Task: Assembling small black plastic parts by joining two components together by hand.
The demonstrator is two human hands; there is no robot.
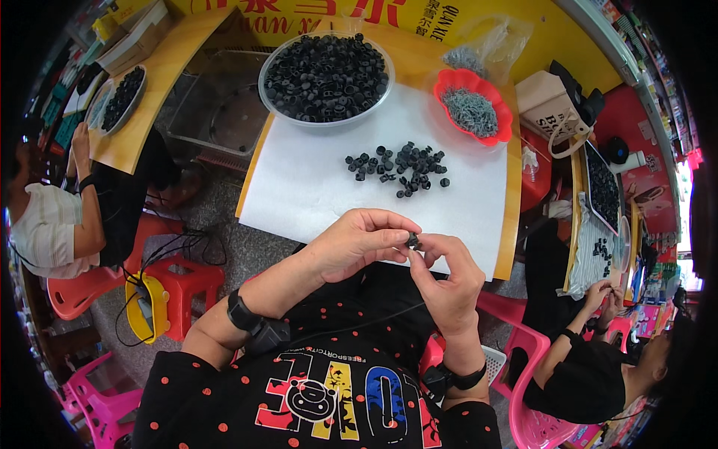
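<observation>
My left hand (pixel 366 241) and my right hand (pixel 451 278) meet in front of my chest, just over the near edge of the table. Thumb and forefinger of the left pinch a small black plastic part (pixel 412 241). The right fingertips press together right against it; whether they hold a separate piece is too small to tell. Beyond my hands, a loose pile of small black plastic parts (pixel 415 163) lies on the white sheet (pixel 314 187). Farther back stand a clear bowl (pixel 269 97) heaped with the same black parts and a red scalloped dish (pixel 499 135) of small grey metal pieces.
A clear plastic bag (pixel 508 37) of grey pieces lies behind the dish. People sit at work on the left (pixel 52 224) and right (pixel 591 374). A beige bag (pixel 550 108) sits beyond the table's right edge. Red stools (pixel 191 295) and a yellow basket (pixel 138 318) stand at left.
</observation>
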